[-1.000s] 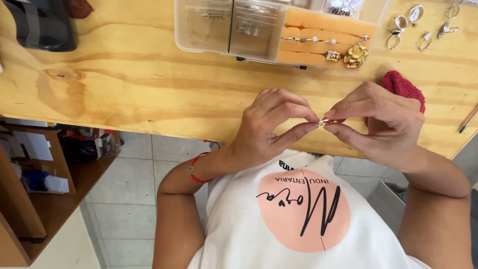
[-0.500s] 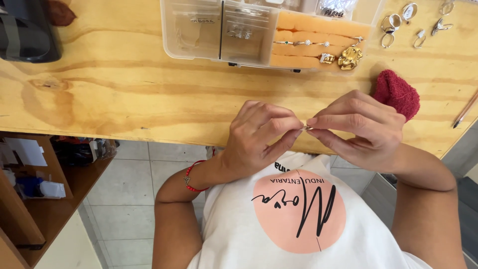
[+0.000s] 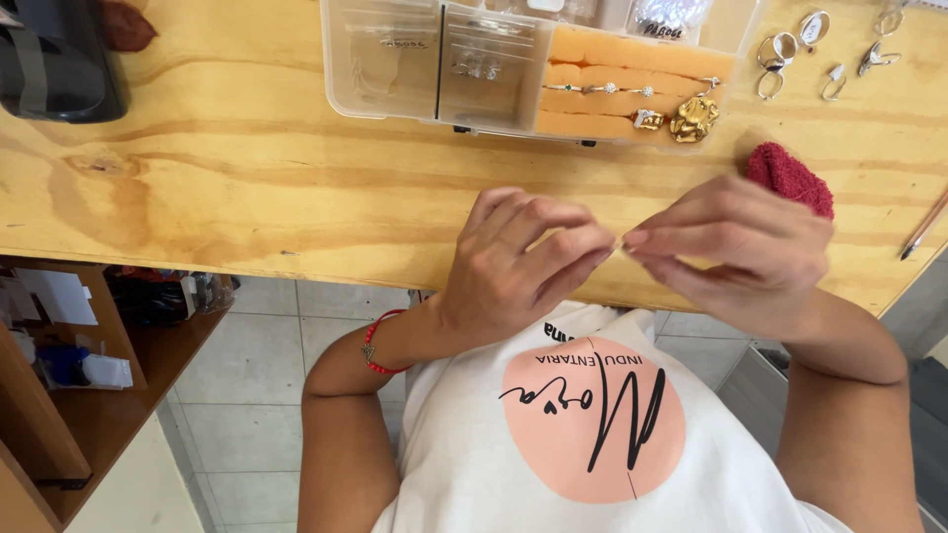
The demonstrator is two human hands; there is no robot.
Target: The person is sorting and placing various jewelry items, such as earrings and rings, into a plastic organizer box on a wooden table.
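Just over the near edge of the wooden counter [image 3: 247, 188], both hands meet in the air with their fingertips almost touching. Between them sits a very small piece of jewellery [image 3: 619, 247], so tiny that only a pale glint is visible; I cannot say what kind of piece it is. The left hand [image 3: 518, 266] pinches it with thumb and forefinger, the other fingers curled in, and the right hand [image 3: 736, 247] pinches it from the other side in the same way. As far as it can be judged, the long axis of the piece lies roughly level, running from one hand to the other, parallel to the counter edge; which end is which I cannot tell. The main risk, I think, is that the piece slips out of the pinch, because the grip area is so small and the hands are held past the edge, above the lap and the tiled floor [image 3: 276, 395], where it would be hard to find. A pull or twist that is too strong could also bend it. Farther back stand a clear compartment box [image 3: 395, 69] with orange foam holding rings [image 3: 602, 59], some loose silver rings [image 3: 780, 54], and a red cloth [image 3: 790, 178] just behind the right hand
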